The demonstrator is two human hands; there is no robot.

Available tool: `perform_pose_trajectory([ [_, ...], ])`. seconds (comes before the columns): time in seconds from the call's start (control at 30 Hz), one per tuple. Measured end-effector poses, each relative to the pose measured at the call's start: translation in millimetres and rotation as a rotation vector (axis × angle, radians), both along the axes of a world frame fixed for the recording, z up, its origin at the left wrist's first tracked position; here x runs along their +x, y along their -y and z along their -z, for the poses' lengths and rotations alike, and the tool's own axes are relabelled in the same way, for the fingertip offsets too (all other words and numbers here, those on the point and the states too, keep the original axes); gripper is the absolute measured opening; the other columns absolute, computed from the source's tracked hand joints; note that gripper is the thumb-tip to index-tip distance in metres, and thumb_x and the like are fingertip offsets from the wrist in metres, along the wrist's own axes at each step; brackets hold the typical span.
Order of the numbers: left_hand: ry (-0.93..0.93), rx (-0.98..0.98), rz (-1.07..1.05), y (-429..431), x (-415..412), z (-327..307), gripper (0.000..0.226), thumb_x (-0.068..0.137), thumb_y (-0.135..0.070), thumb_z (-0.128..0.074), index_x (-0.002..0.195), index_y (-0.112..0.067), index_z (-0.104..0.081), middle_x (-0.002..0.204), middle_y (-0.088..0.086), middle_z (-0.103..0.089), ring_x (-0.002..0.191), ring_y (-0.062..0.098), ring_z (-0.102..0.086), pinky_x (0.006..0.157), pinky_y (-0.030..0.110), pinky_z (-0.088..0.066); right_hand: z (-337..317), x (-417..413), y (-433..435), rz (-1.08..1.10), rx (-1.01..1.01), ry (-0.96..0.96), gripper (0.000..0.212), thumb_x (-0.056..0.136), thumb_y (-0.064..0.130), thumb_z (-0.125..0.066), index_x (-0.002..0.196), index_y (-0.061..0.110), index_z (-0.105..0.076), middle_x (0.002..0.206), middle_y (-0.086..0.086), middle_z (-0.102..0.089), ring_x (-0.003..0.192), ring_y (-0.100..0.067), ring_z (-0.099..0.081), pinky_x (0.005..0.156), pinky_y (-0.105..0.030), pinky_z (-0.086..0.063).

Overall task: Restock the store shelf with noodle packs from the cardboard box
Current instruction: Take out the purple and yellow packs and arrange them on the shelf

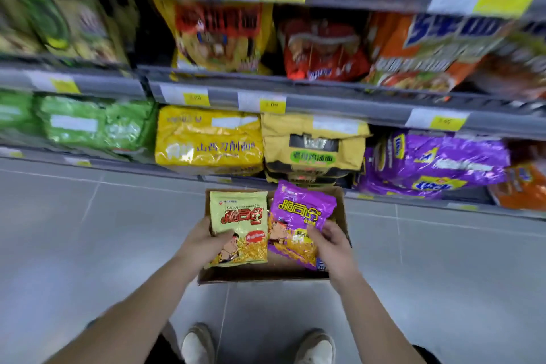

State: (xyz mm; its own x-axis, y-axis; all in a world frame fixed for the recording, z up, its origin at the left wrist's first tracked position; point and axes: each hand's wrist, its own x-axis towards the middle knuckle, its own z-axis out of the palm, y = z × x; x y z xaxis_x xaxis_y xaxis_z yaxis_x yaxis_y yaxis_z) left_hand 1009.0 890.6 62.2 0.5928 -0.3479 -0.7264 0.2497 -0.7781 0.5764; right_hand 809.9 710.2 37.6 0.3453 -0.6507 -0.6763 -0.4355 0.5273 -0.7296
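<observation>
Though fingers (224,235) hide, left hand (203,241) grips green pack (240,214), right hand (334,248) seemingly purple pack (302,209).

The grey tiled floor (88,230) bears the cardboard box (266,273); the bottom shelf (118,165) holds green packs (88,127), yellow packs (206,142) and purple packs (437,162).

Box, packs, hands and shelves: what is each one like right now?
cardboard box: open on top, on the floor in front of the shelves.
left hand: grips the pale green pack.
right hand: grips the purple pack.
pale green pack: upright, held over the box.
purple pack: tilted, held over the box.
shelves: stocked with big packs.
</observation>
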Motion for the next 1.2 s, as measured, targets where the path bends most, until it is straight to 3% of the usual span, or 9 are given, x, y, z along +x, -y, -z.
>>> perform_pose_trajectory([
  [0.2,0.072,-0.084,0.045,20,4,-191,0.033,0.093,-0.044,-0.067,0.119,-0.03,-0.052,0.111,-0.01,-0.065,0.112,0.019,-0.059,0.098,0.034,-0.045,-197,-8,35,-0.051,-0.08,0.182,0.008,0.097,0.013,-0.065,0.101,0.02,-0.067,0.1,0.007,-0.075,0.096,-0.016,-0.066,0.094,-0.034,-0.051],
  [0.33,0.131,-0.183,0.116,35,5,-339,0.034,0.09,-0.051,-0.068,0.118,-0.033,-0.061,0.118,-0.011,-0.069,0.109,0.014,-0.063,0.101,0.04,-0.048,-346,-23,59,-0.063,-0.194,0.27,0.009,0.097,0.014,-0.065,0.105,0.016,-0.068,0.111,-0.021,-0.068,0.092,-0.023,-0.068,0.098,-0.047,-0.051],
  [0.43,0.176,-0.27,0.153,44,7,-431,0.027,0.093,-0.044,-0.068,0.119,-0.037,-0.064,0.11,-0.015,-0.074,0.108,0.014,-0.068,0.098,0.038,-0.053,-433,-29,75,-0.087,-0.23,0.363,0.01,0.099,0.008,-0.06,0.099,0.016,-0.066,0.095,0.008,-0.079,0.083,0.0,-0.072,0.073,-0.02,-0.058],
  [0.5,0.192,-0.372,0.211,51,5,-499,0.026,0.093,-0.044,-0.069,0.117,-0.036,-0.065,0.106,-0.018,-0.076,0.103,0.007,-0.071,0.092,0.029,-0.055,-496,-34,83,-0.11,-0.266,0.426,0.01,0.1,0.011,-0.06,0.106,0.017,-0.065,0.098,0.009,-0.078,0.086,-0.004,-0.073,0.064,-0.017,-0.056],
  [0.6,0.32,-0.437,0.276,60,7,-587,0.048,0.08,-0.066,-0.071,0.118,-0.037,-0.064,0.112,-0.015,-0.075,0.107,0.012,-0.07,0.101,0.045,-0.051,-582,-38,94,-0.113,-0.373,0.49,0.016,0.094,0.03,-0.07,0.107,0.023,-0.064,0.109,0.008,-0.075,0.091,0.003,-0.069,0.079,-0.021,-0.057],
  [0.7,0.415,-0.533,0.293,68,4,-662,0.047,0.083,-0.06,-0.071,0.12,-0.031,-0.064,0.11,-0.01,-0.077,0.105,0.016,-0.071,0.097,0.044,-0.053,-655,-47,101,-0.156,-0.498,0.54,0.014,0.099,0.02,-0.061,0.111,0.018,-0.067,0.114,-0.003,-0.076,0.101,-0.012,-0.07,0.09,-0.033,-0.055],
  [0.87,0.479,-0.72,0.353,74,-20,-762,0.03,0.095,-0.038,-0.064,0.125,-0.034,-0.062,0.115,-0.02,-0.073,0.106,-0.001,-0.067,0.086,0.022,-0.046,-759,-75,103,-0.177,-0.576,0.645,0.065,0.081,0.052,-0.075,0.134,0.017,-0.06,0.131,-0.004,-0.069,0.115,-0.019,-0.067,0.097,-0.039,-0.054],
  [1.03,0.491,-0.834,0.322,71,-43,-819,0.031,0.093,-0.039,-0.066,0.121,-0.026,-0.066,0.114,-0.011,-0.076,0.11,0.012,-0.07,0.105,0.04,-0.047,-814,-90,104,-0.153,-0.607,0.68,0.023,0.102,0.021,-0.058,0.123,0.015,-0.065,0.113,-0.008,-0.076,0.093,-0.023,-0.073,0.067,-0.032,-0.058],
  [1.2,0.506,-0.905,0.35,73,-49,-853,0.033,0.093,-0.034,-0.066,0.124,-0.022,-0.065,0.11,-0.009,-0.077,0.102,0.01,-0.072,0.102,0.038,-0.048,-843,-93,103,-0.069,-0.639,0.694,0.022,0.1,0.025,-0.06,0.118,0.015,-0.069,0.11,-0.007,-0.077,0.096,-0.028,-0.069,0.095,-0.054,-0.051],
])
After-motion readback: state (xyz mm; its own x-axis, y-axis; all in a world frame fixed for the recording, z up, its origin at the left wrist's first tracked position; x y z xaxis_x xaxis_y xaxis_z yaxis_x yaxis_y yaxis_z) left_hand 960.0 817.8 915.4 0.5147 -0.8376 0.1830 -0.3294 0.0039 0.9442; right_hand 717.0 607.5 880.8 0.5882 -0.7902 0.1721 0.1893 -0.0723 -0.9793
